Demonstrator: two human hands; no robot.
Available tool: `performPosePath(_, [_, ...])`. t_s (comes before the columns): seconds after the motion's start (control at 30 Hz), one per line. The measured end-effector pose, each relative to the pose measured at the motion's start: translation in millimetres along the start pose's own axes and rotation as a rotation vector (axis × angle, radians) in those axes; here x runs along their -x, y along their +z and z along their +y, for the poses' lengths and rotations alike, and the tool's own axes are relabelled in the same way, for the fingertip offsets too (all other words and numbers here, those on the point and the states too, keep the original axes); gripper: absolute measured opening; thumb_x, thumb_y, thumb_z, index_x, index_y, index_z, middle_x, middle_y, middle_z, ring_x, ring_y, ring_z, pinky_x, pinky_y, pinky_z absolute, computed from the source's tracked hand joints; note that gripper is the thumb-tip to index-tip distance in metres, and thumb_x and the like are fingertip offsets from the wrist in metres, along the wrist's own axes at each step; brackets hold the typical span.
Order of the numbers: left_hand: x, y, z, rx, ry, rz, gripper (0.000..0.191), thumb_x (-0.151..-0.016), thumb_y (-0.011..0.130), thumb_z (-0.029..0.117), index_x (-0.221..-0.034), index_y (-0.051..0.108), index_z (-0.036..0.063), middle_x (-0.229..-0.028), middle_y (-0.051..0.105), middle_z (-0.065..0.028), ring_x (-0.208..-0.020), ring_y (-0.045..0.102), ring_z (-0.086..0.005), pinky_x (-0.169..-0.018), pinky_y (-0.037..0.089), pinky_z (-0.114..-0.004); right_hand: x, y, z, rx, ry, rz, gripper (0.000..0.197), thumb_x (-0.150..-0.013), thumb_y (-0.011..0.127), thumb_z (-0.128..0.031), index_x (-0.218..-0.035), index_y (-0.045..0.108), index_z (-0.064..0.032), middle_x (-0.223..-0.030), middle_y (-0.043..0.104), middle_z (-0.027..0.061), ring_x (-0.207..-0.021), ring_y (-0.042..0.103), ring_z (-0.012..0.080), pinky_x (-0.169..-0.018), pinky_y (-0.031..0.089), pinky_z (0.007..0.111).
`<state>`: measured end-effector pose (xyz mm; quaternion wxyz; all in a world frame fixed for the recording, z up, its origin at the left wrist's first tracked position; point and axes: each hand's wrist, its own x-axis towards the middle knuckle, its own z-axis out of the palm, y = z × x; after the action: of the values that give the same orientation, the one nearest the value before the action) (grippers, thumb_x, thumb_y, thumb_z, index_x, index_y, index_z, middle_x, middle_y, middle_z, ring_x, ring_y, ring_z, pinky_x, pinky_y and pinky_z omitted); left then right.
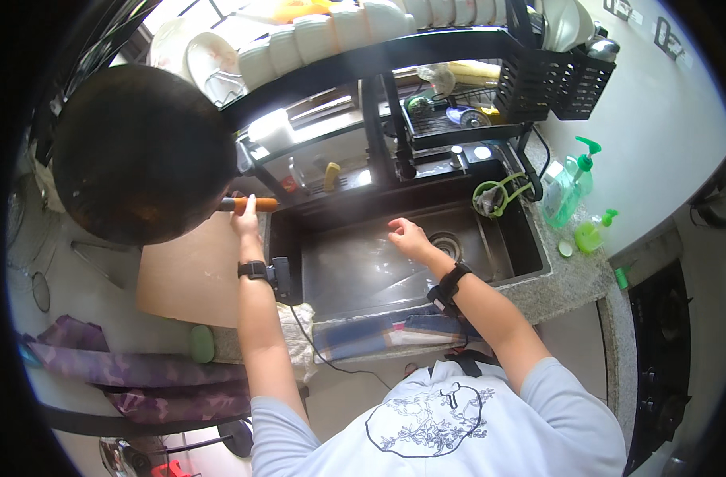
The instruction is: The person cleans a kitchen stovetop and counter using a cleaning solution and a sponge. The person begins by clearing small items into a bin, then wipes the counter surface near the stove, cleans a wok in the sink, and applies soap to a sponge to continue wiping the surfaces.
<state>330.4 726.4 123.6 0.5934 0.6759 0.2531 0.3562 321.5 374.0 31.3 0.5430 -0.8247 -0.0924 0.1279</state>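
My left hand (245, 219) grips the orange handle (261, 205) of a large dark wok (142, 155). The wok is raised to the left of the sink, its broad round face turned towards me. Over the black sink (351, 268) hangs my right hand (412, 239), holding nothing, with its fingers loosely bent and a gap by the thumb. Close to that hand, on the sink floor, is the round drain (446, 244). A light green strainer (491, 200) with something dark in it sits at the sink's far right corner.
A black dish rack (363, 59) with bowls spans above the sink. Green pump bottles (569, 191) stand on the right counter. A tan board (184, 274) lies left of the sink. Cloths (393, 334) cover the front edge, and a gas stove (658, 358) is at far right.
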Motion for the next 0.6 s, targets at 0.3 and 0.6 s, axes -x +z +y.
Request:
performPosePath(0.3, [-10, -3, 3, -0.083, -0.076, 0.065, 0.025, -0.074, 0.068, 0.025, -0.092, 0.057, 0.0105, -0.088, 0.058, 0.0020, -0.075, 0.054, -0.0102, -0.053, 0.041, -0.025, -26, -48, 73, -0.180, 0.207, 0.040, 0.030, -0.078, 0.055, -0.016, -0.106, 0.053, -0.0040, -0.086, 0.057, 0.0053, -0.067, 0.057, 0.0121, -0.051, 0.046, 0.025])
performPosePath(0.6, [32, 8, -40, -0.004, -0.312, 0.219, 0.063, -0.071, 0.067, 0.024, -0.122, 0.032, 0.0105, -0.091, 0.050, -0.0032, -0.067, 0.047, -0.0109, -0.045, 0.038, -0.022, -10, -116, 80, -0.364, 0.260, 0.343, 0.024, -0.078, 0.055, -0.013, -0.100, 0.055, -0.0051, -0.083, 0.059, 0.0045, -0.063, 0.059, 0.0114, -0.049, 0.045, 0.024])
